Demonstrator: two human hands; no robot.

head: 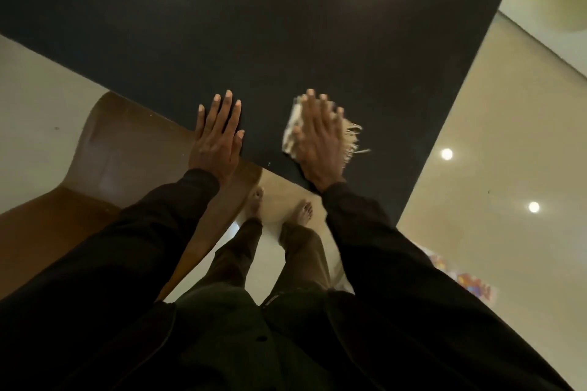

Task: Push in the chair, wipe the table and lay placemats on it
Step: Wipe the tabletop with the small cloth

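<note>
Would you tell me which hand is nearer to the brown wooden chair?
Left. The left hand lies flat on the black table's edge directly above the brown wooden chair; the right hand presses the fringed white cloth farther away.

Glossy cream floor with two round light reflections and a colourful patch.

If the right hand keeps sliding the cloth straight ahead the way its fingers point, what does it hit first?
Nothing, as far as this view shows. The right hand lies flat on the cloth, fingers pointing up the dark table. Ahead is only bare tabletop up to the top of the picture.
</note>
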